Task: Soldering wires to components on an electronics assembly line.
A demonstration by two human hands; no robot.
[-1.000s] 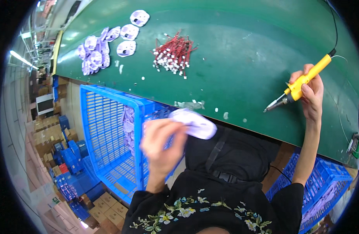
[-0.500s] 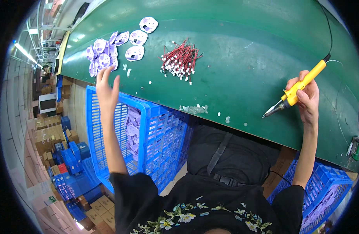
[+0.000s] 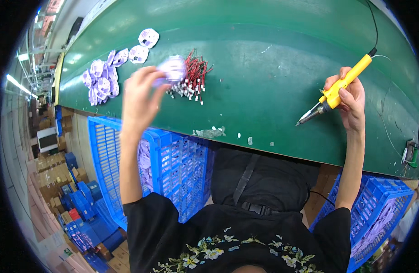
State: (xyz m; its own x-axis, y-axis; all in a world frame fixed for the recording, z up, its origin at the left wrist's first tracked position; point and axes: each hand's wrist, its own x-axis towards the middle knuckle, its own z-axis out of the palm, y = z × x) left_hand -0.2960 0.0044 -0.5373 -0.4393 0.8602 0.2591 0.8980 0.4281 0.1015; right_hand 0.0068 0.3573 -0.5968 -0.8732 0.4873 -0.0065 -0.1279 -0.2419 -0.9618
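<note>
My left hand pinches a purple-and-white circuit board, blurred by motion, above the green bench. Just behind that board lies a heap of red wires with white connectors. My right hand is wrapped round a yellow soldering iron, a gun-like one with a thin solder wire entering at its back. Its metal tip points down and left, with nothing under it but bench. At the far left of the bench is a pile of similar boards, with a few loose ones beside it.
Below the bench edge stand a blue plastic crate holding purple boards on the left and another blue crate on the right. Clear scraps lie near the front edge. A green-handled tool sits far right.
My left hand has picked up one of the loose boards and carried it right towards the wires. My right hand still holds the soldering iron. The whole view has shifted slightly.
</note>
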